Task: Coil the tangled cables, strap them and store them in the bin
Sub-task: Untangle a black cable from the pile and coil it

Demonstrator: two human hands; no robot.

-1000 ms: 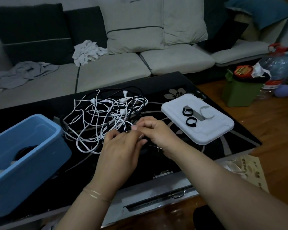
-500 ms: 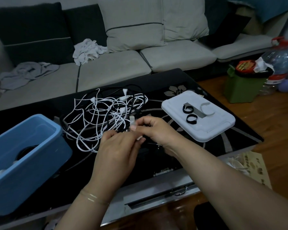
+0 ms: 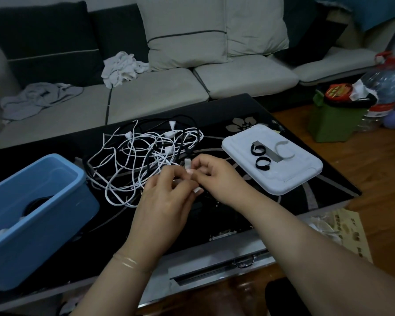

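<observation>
Both hands meet above the near middle of the counter (image 3: 233, 222), fingers curled. The right hand (image 3: 217, 176) pinches a small white plug (image 3: 188, 162) between thumb and forefinger; the plug stands upright, its long axis roughly vertical, its tip pointing up and away from the person. The left hand (image 3: 164, 201) sits just beside the right one, fingertips curled around the white cord just below the plug; exactly how it holds the cord is hidden by the fingers.

The cord runs from the hands into the tangle of cables (image 3: 144, 158), which lies on the counter just beyond and to the left of the hands. The tangle is a loose, flat heap of thin white cords in overlapping loops, with several white plugs showing near its far side and at least one black cord threaded along its far and right edges. The heap spreads wider left to right than near to far.

To the left, a blue bin (image 3: 43, 215) stands on the counter; a dark coil and something white show inside it. To the right, a white lid (image 3: 281, 179) lies flat, carrying two black straps (image 3: 260, 157) rolled into rings, a grey strip and a pale curved strap.

A sofa (image 3: 244, 74) with crumpled cloths stands beyond the counter.
</observation>
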